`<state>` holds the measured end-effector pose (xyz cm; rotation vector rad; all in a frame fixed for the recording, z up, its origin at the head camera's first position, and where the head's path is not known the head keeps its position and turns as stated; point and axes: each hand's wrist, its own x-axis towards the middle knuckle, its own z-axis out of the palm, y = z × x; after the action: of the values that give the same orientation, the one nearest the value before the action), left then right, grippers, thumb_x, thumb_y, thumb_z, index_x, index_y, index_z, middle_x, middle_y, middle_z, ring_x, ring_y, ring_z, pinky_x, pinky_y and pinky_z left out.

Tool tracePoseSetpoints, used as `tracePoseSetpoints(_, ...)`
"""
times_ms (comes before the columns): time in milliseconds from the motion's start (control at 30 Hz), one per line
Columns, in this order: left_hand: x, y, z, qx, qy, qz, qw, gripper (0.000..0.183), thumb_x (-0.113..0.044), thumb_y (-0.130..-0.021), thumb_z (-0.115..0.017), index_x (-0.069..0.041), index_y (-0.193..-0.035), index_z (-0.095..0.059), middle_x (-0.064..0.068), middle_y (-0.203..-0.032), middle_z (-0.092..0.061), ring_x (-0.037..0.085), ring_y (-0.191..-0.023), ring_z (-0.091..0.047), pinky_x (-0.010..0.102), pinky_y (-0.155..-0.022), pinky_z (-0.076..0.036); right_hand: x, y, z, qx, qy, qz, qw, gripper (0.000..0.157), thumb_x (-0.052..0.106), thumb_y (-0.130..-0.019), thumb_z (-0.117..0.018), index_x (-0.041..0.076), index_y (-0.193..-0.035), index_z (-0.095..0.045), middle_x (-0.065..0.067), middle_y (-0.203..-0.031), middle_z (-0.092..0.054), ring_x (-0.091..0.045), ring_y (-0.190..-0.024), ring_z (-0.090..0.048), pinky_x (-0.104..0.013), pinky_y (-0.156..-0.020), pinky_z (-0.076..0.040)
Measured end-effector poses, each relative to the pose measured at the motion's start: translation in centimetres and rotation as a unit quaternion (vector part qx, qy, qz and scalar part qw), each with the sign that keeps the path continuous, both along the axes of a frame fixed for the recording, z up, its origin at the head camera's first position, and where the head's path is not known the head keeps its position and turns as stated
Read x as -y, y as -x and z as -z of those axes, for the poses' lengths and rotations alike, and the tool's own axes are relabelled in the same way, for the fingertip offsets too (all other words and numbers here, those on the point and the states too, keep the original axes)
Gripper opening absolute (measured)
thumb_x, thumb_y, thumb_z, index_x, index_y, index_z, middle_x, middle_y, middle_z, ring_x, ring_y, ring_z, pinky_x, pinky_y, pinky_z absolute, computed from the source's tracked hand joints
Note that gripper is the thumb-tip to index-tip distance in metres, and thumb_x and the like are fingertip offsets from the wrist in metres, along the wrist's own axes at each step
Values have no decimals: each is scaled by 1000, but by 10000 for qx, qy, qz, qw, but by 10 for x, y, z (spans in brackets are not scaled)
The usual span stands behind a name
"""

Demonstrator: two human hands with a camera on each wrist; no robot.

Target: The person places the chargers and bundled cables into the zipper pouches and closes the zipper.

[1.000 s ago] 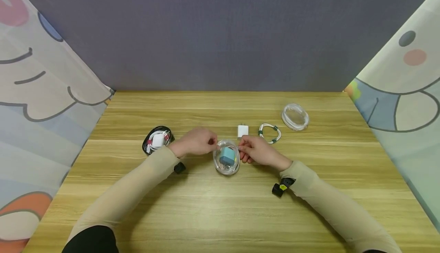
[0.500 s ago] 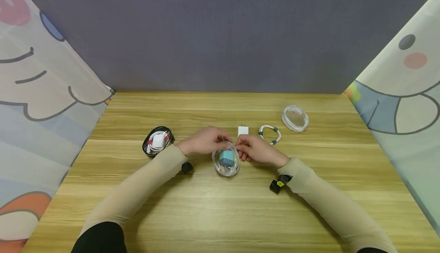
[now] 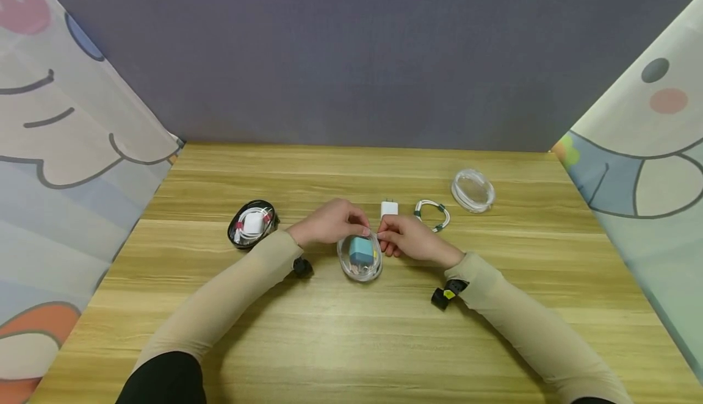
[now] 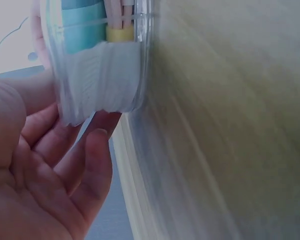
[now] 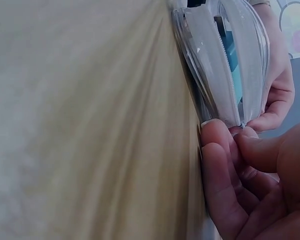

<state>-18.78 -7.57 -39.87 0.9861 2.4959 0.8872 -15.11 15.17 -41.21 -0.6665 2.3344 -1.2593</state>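
Note:
A round clear zip pouch (image 3: 359, 277) sits at mid-table between my hands. Inside it are a teal and dark-blue charger (image 3: 360, 251) and a pale cable with a yellow band (image 4: 121, 34). My left hand (image 3: 332, 222) holds the pouch's far edge, thumb on the near side and fingers behind. At the pouch's right end, my right hand (image 3: 409, 239) pinches the zipper's end between thumb and forefinger. The right wrist view shows the zipper (image 5: 229, 75) parted, with the teal charger visible through the gap. The zipper pull itself is hidden by the fingertips.
To the left lies a black-rimmed pouch (image 3: 234, 239) holding a white charger and cable. Behind my right hand are a white plug charger (image 3: 389, 209) and a coiled white cable (image 3: 421, 204) with green ties. Another clear round pouch (image 3: 464, 199) lies farther back right.
My left hand has moved right along the pouch's far edge, close to my right hand. The right hand stays at the pouch's right end with only a slight shift.

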Motion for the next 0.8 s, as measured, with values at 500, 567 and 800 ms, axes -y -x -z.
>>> tracePoseSetpoints(500,7,3,4,-389,3,-288,9988,10,-27,-95,-71,-20,-93,-76,-11,-86,-70,9,-80,-61,31,-74,-49,-8,-9,0,237,-8,-99,9997,14,3,-103,-51,6,-92,-60,-3,-79,-69,-18,-67,-65,-31,-58,-56)
tracePoseSetpoints(567,9,4,5,-374,0,-361,9986,10,-27,-95,-71,-19,-94,-76,-11,-87,-70,8,-80,-62,30,-75,-50,-9,-12,1,259,23,-125,9996,14,4,-103,-52,6,-92,-60,-3,-79,-69,-18,-67,-66,-31,-58,-56)
tracePoseSetpoints(800,17,5,5,-338,-21,-851,9958,11,-25,-96,-69,-16,-94,-75,-7,-85,-69,11,-75,-60,31,-71,-50,-11,-23,-1,319,140,-123,9993,12,4,-102,-53,2,-92,-59,-5,-78,-70,-19,-66,-67,-32,-58,-57)
